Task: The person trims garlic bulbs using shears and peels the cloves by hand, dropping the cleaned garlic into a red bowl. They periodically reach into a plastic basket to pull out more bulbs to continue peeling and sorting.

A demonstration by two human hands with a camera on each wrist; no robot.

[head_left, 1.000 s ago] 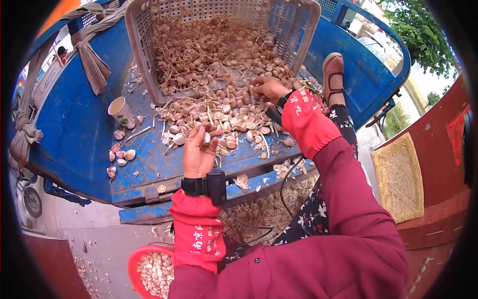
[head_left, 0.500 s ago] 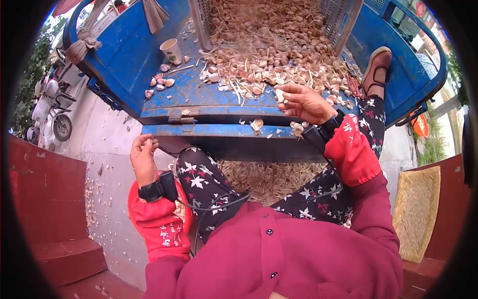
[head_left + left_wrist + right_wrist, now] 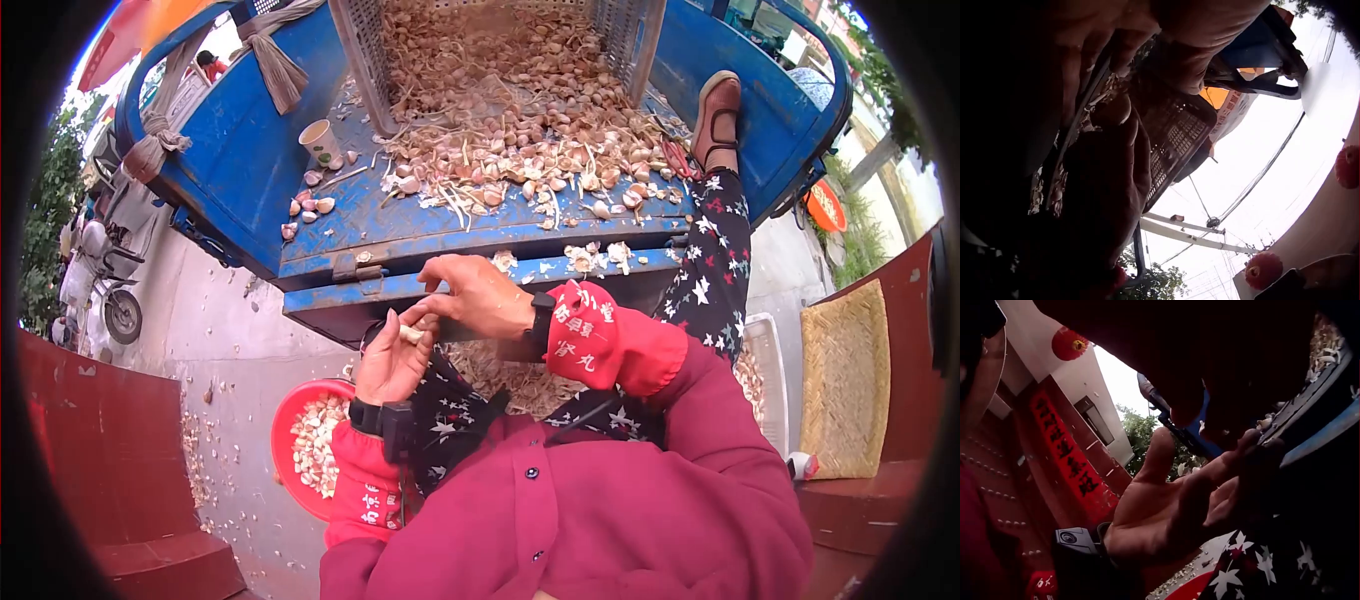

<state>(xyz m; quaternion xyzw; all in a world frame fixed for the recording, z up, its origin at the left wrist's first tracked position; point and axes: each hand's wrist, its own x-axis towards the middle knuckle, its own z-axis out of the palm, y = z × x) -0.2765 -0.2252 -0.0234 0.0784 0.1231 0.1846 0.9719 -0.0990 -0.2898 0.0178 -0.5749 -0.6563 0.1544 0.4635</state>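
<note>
Both hands meet over the person's lap, low in front of the blue cart bed. My left hand holds a pale garlic clove at its fingertips, palm turned up. From the right, my right hand reaches over, its thumb and fingertips pinching at the same clove. In the right wrist view the left palm faces up below the dark right fingers. A heap of unpeeled garlic cloves with dry stalks and skins spreads over the cart bed.
A grey perforated crate lies tipped over at the heap. A paper cup stands near several loose cloves. A red basin of peeled cloves is at lower left; a white tray and a woven mat lie right. Skins cover the cart's edge.
The right hand has come from the heap with a clove, back and left to the left hand. The left hand swung down over the basin, then returned to the middle.
</note>
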